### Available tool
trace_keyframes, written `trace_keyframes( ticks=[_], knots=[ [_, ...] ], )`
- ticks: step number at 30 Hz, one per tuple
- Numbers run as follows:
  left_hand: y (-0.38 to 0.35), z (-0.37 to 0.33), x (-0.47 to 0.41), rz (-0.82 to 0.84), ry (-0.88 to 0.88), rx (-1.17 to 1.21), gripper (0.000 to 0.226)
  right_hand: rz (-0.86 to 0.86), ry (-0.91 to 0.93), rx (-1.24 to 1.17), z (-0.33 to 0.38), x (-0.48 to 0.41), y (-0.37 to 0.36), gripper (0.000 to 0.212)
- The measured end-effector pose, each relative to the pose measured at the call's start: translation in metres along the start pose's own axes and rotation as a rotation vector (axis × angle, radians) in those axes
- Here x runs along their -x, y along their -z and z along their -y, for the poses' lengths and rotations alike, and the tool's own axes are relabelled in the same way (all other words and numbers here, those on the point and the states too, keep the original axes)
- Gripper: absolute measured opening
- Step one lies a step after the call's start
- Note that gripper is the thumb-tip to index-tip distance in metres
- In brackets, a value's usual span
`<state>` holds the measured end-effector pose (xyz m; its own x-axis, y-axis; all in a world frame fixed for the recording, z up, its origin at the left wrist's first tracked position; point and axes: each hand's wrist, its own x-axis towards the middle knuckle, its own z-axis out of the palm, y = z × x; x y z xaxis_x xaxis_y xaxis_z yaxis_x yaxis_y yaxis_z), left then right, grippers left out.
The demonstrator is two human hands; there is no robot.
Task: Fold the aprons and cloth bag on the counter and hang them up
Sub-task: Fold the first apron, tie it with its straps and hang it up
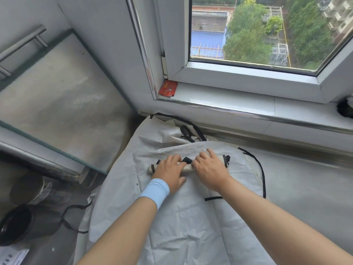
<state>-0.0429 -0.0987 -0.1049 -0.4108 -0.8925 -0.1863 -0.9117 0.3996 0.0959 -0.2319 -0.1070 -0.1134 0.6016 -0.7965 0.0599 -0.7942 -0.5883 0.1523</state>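
A white cloth with black trim lies rolled into a narrow roll (188, 167) on top of a white apron (191, 217) spread over the grey counter (305, 188). My left hand (169, 170), with a light blue wristband, presses on the roll's left half. My right hand (210, 167) presses on its right half, and the fingers reach past the roll's far edge. A black strap pokes up between the two hands. More white cloth with black straps (172, 129) lies behind, against the wall under the window.
A window sill runs along the back, with a red packet (168, 89) in its left corner and a dark object (345, 109) at far right. A glass panel (57, 92) slopes at left. Below it stand a black pot (15, 225) and a metal container (28, 190).
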Motion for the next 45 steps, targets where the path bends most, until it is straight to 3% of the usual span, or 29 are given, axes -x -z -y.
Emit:
trace_keyframes(
  ticks=[2,7,10,12,14,18,20,21,23,24,32,36,40,43,45],
  knots=[
    [0.011,-0.002,-0.002,0.038,0.016,0.016,0.036,0.035,-0.002,-0.063,-0.008,-0.007,0.015,0.016],
    [0.054,0.000,0.002,0.220,0.160,0.476,0.027,0.308,-0.142,-0.441,-0.034,-0.020,0.083,0.020],
    [0.080,0.000,0.014,0.366,0.172,0.597,0.025,0.379,-0.129,-0.361,-0.043,-0.020,0.115,0.037],
    [0.096,0.000,0.026,0.387,0.227,0.739,0.032,0.154,-0.124,-0.228,-0.042,-0.016,0.127,0.044],
    [0.111,0.000,0.043,0.351,0.318,0.996,0.029,-0.072,-0.104,-0.167,-0.032,-0.008,0.142,0.038],
    [0.132,-0.008,0.074,0.324,0.357,1.406,0.027,-0.368,-0.113,-0.164,0.008,0.012,0.168,0.029],
    [0.142,-0.013,0.088,0.263,0.358,1.514,0.026,-0.522,-0.350,-0.401,0.036,0.022,0.182,0.025],
    [0.145,-0.014,0.093,0.242,0.359,1.551,0.027,-0.503,-0.505,-0.588,0.047,0.024,0.191,0.027],
    [0.152,-0.016,0.106,0.218,0.364,1.596,0.029,-0.293,-0.741,-0.941,0.063,0.022,0.202,0.035],
    [0.156,-0.018,0.113,0.205,0.369,1.609,0.030,-0.197,-0.774,-1.026,0.066,0.021,0.206,0.035],
    [0.159,-0.034,0.137,0.015,0.530,1.847,0.043,-0.068,-0.744,-1.323,0.082,0.025,0.229,0.041],
    [0.149,-0.034,0.140,-0.088,0.510,1.941,0.039,0.009,-0.845,-1.606,0.083,0.030,0.242,0.023],
    [0.154,-0.032,0.146,-0.128,0.525,1.945,0.043,-0.123,-0.910,-2.058,0.089,0.032,0.245,0.023],
    [0.154,-0.024,0.140,-0.166,0.549,1.850,0.070,-0.267,-0.927,-2.340,0.094,0.031,0.252,0.013],
    [0.150,-0.016,0.133,-0.163,0.544,1.835,0.088,-0.258,-0.875,-2.464,0.094,0.031,0.260,0.010]
  ],
)
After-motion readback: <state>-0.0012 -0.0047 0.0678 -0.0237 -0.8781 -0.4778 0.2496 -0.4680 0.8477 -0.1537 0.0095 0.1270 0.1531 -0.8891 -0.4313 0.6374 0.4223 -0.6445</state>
